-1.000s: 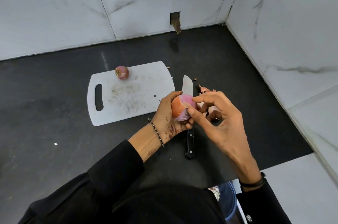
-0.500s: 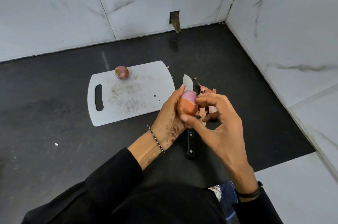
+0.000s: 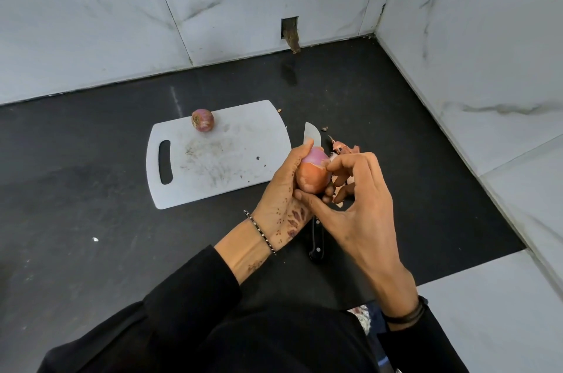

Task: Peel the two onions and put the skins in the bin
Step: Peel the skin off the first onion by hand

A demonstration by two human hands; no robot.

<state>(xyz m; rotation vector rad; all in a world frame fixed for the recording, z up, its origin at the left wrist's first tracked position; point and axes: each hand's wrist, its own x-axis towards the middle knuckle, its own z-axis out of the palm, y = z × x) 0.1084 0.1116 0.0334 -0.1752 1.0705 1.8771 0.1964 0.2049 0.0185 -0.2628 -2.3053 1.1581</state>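
The left hand (image 3: 283, 199) grips a half-peeled onion (image 3: 313, 177) above the black counter (image 3: 91, 189), fingers curled round it. The right hand (image 3: 362, 214) pinches the same onion between thumb and fingertips. Loose skins (image 3: 344, 148) lie beside a knife (image 3: 312, 136). A second onion (image 3: 202, 120) sits on the white cutting board (image 3: 213, 165).

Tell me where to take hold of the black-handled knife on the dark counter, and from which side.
Grip the black-handled steel knife by its handle, coming from the near side. It lies flat on the dark counter, blade pointing away toward the white marble wall, and the handle end lies nearest the person.
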